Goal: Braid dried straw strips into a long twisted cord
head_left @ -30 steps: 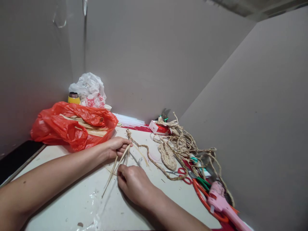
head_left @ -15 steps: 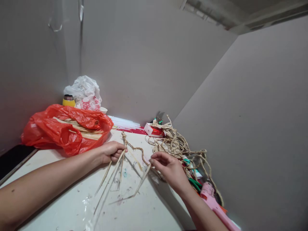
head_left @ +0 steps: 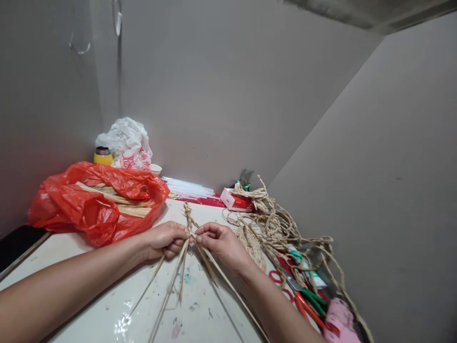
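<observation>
Over the white table (head_left: pixel 117 300) my left hand (head_left: pixel 171 240) is closed, pinching a bundle of pale straw strands (head_left: pixel 173 281) just below a braided stub (head_left: pixel 188 214). Several strands fan out downward from under its fingers. Right beside it, almost touching, my right hand (head_left: pixel 219 243) pinches a strand at the same joint. From these fingers a long strand (head_left: pixel 228 293) runs down to the lower right. The exact crossing of strands between the fingertips is partly hidden.
An orange-red plastic bag (head_left: pixel 93 214) with straw inside lies at the left. Coiled rope (head_left: pixel 274 224) heaps at the right, near scissors (head_left: pixel 310 300) and a pink tool (head_left: pixel 341 321). White sticks (head_left: pixel 189 188), a small box (head_left: pixel 235 200) and a yellow jar (head_left: pixel 103 156) line the back.
My right hand has moved left, from apart with a strand end, up against my left hand. The view has shifted slightly, showing the scissors at the right.
</observation>
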Tool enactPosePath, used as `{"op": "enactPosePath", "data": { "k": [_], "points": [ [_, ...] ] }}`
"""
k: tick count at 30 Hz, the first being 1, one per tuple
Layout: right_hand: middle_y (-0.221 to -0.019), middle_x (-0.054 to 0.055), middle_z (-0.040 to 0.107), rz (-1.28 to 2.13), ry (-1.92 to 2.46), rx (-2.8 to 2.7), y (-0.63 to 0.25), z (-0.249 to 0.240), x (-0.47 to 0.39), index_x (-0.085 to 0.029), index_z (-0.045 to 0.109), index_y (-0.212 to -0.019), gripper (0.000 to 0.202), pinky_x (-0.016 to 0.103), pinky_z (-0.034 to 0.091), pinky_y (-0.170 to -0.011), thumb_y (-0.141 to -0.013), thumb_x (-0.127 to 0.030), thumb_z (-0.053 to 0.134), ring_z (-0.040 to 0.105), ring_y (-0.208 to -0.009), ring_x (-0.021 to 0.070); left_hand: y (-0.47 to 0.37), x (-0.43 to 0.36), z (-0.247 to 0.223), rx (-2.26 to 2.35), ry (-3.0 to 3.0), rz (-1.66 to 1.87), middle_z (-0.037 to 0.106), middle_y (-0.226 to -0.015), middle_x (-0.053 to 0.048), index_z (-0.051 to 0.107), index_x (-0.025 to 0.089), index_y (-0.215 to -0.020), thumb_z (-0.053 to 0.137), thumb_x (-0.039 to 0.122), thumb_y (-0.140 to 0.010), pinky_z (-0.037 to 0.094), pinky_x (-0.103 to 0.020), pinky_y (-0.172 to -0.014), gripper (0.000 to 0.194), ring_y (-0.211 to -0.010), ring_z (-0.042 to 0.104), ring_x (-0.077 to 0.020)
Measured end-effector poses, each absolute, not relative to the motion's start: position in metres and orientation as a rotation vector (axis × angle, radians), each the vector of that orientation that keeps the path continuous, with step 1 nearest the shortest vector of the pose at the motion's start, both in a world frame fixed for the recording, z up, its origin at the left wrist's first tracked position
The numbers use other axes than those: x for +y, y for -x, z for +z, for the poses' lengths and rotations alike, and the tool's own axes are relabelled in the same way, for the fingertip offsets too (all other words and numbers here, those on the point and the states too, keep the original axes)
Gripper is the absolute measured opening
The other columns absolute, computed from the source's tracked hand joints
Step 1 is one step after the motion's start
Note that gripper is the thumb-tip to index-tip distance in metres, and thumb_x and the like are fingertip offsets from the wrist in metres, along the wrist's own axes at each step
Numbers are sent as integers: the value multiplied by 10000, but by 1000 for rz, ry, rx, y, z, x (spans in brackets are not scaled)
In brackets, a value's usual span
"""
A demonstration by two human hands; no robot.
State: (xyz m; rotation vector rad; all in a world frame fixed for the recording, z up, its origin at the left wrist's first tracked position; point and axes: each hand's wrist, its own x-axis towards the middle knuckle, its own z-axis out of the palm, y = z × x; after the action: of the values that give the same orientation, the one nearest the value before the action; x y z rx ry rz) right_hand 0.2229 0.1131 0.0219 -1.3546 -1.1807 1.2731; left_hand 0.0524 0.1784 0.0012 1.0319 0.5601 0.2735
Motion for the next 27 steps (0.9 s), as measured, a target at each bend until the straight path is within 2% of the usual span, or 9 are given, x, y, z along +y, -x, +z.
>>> {"op": "enactPosePath", "data": {
  "k": [9,15,20,24,27],
  "points": [
    [-613,-6,633,1289,1300,-1049,-226,2,111,-141,627,-680,286,228,373,-563,-547,-330,794,508,-549,102,-56,171,3,621,-1077,293,230,-451,121,463,193,-737,679,383,-709,47,-192,-367,288,-368,111,-23],
    [-571,-30,613,1462,1254,-944,-230,-2,117,-140,628,-827,403,208,341,-488,-516,-311,818,471,-456,73,-57,172,3,599,-1089,285,235,-458,116,461,198,-756,665,372,-731,57,-192,-362,270,-377,124,-30],
    [-554,-34,589,1527,1321,-1009,-233,-3,119,-135,642,-744,323,212,298,-431,-551,-349,788,415,-409,62,-58,171,5,621,-1120,285,250,-447,111,465,194,-748,635,367,-753,72,-191,-357,243,-371,135,-33],
    [-567,-44,550,1450,1341,-1154,-231,3,116,-152,617,-677,279,209,306,-467,-581,-370,763,402,-470,67,-59,170,3,646,-1164,314,279,-439,106,466,193,-734,634,364,-745,98,-190,-347,240,-362,163,-36],
    [-580,-47,514,1403,1362,-1274,-230,7,114,-166,584,-670,221,210,317,-484,-657,-354,699,399,-497,76,-60,169,0,668,-1209,326,301,-436,102,471,192,-720,623,371,-746,108,-196,-343,236,-351,182,-38]
  ]
}}
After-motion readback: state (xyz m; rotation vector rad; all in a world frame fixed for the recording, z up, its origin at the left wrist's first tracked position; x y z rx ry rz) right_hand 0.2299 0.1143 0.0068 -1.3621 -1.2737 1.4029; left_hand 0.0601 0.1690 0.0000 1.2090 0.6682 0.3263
